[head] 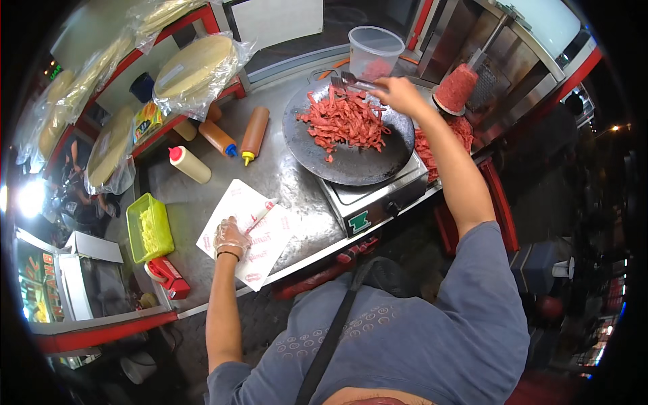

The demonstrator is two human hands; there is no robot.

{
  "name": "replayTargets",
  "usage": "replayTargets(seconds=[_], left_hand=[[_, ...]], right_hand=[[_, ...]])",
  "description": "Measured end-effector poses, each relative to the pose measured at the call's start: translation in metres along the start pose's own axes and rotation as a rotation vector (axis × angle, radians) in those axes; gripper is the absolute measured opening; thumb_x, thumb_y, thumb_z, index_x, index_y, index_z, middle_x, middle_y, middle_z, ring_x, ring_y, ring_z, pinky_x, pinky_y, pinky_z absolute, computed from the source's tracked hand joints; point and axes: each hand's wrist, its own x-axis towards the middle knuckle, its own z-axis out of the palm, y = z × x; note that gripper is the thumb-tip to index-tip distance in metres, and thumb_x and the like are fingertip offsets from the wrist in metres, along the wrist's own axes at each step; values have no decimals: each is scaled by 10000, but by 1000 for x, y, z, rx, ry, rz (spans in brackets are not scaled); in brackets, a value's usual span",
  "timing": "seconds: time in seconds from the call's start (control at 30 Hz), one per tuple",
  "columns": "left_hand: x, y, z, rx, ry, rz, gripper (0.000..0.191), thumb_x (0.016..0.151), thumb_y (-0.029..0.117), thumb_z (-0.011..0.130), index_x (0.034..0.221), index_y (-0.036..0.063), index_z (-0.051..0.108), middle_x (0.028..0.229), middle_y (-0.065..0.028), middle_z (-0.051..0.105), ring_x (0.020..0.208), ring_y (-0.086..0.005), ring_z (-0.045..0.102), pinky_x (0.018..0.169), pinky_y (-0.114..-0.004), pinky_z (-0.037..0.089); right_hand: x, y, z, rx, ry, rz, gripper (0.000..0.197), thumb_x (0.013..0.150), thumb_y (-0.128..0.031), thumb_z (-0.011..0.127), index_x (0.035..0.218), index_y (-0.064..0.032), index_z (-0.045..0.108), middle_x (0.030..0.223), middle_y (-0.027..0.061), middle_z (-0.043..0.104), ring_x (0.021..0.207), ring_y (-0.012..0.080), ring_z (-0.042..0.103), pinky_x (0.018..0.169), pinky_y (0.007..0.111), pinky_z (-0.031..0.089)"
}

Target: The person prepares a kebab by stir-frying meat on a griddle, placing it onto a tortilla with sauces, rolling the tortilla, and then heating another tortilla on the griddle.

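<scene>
My left hand, in a clear plastic glove, curls around the lower end of a white paper roll. Printed white wrapping paper lies flat beneath it on the metal counter; whatever the roll contains is hidden. Metal tongs are in my bare right hand, above the far side of a round black griddle pan. Sliced reddish meat is heaped on this pan, with the tong tips by its upper edge. Under the pan stands a gas stove.
Squeeze bottles lie on the counter left of the pan. Beyond my left hand are a green tub of shredded food and a red tape dispenser. A meat spit, clear bucket and bagged flatbreads stand farther back.
</scene>
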Motion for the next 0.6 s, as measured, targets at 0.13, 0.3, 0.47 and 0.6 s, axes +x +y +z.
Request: replayTargets(seconds=[0.13,0.3,0.47,0.6], left_hand=[[-3,-14,5,-27,20,-11,605,851,271,775,1377,52,569,1335,-186,615,1277,-352,603,1074,-446,514],[-1,-14,2,-27,-28,1,603,864,281,761,1387,59,560,1331,-184,613,1285,-355,597,1077,-450,511],[3,-8,-4,-8,-40,44,592,862,298,766,1365,54,572,1325,-190,618,1286,-359,600,1075,-447,513],[2,-18,-1,-43,-35,28,554,866,273,747,1348,54,583,1322,-189,623,1272,-356,611,1064,-446,520]], right_hand=[[-34,-51,-21,-47,-144,-82,402,923,-373,733,1262,-158,747,1105,212,749,1066,404,702,946,485,543],[-25,-72,-52,-101,-132,-41,429,891,-429,748,1223,-159,772,1090,209,756,1037,389,722,936,488,554],[-30,-93,37,56,54,75,443,932,-417,704,1268,-130,732,1152,195,741,1075,402,697,927,501,544],[-73,-108,6,-13,-30,82,407,936,-390,698,1277,-171,732,1088,188,753,1019,398,709,887,510,554]])
